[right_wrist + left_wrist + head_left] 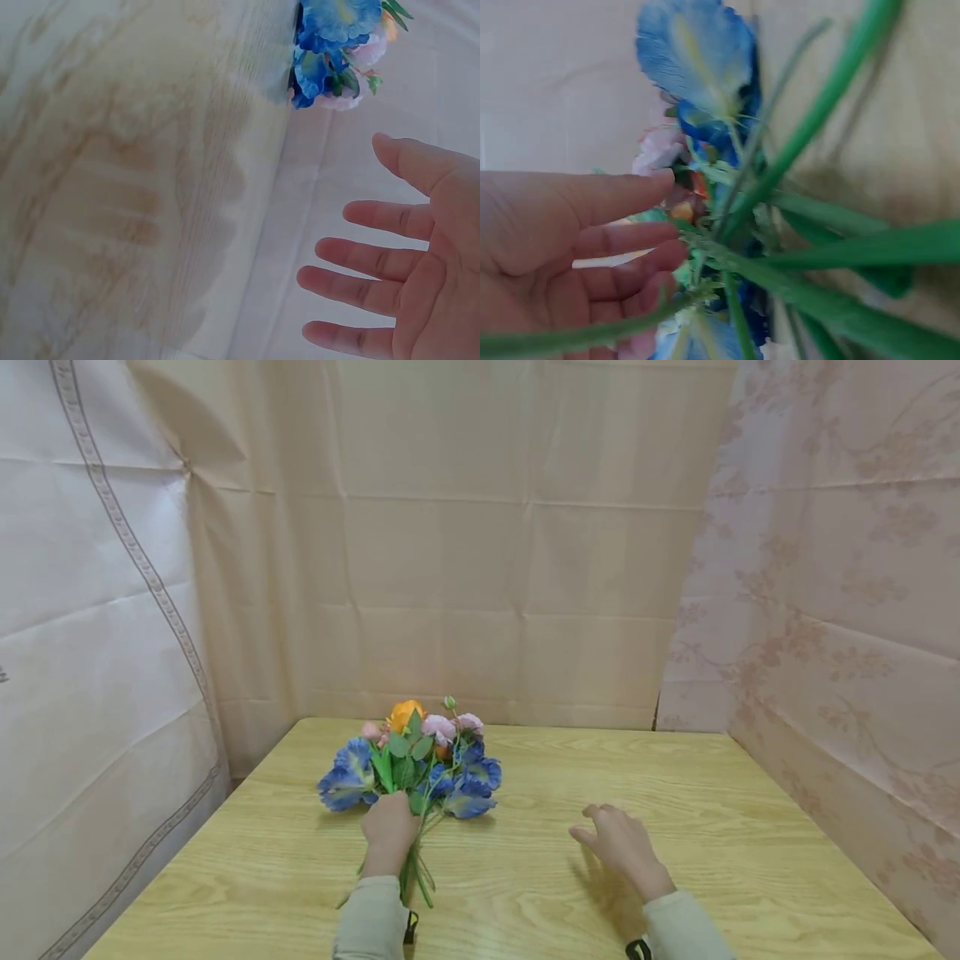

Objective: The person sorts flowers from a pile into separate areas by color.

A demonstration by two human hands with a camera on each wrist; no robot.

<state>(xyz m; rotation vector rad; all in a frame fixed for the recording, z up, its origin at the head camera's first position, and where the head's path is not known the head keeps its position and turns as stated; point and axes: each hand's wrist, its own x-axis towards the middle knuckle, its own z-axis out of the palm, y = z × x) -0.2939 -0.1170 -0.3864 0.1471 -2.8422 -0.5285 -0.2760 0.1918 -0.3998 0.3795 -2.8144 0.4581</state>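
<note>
A bunch of artificial flowers (405, 768) lies on the wooden table, with blue blooms (471, 797), pale pink ones and an orange flower (406, 716) at the far end. Its green stems (810, 285) point back toward the person. My left hand (390, 831) is at the stems, just below the blooms. In the left wrist view its thumb (622, 193) is straight and the other fingers bend loosely, fingertips right beside the stems. My right hand (618, 843) hovers over the table on the right, holding nothing, its fingers spread in the right wrist view.
The wooden table (540, 893) reaches back to a beige cloth (480, 560) hung behind it. A white cloth (97, 652) hangs at the left and a floral-patterned cloth (847, 610) at the right.
</note>
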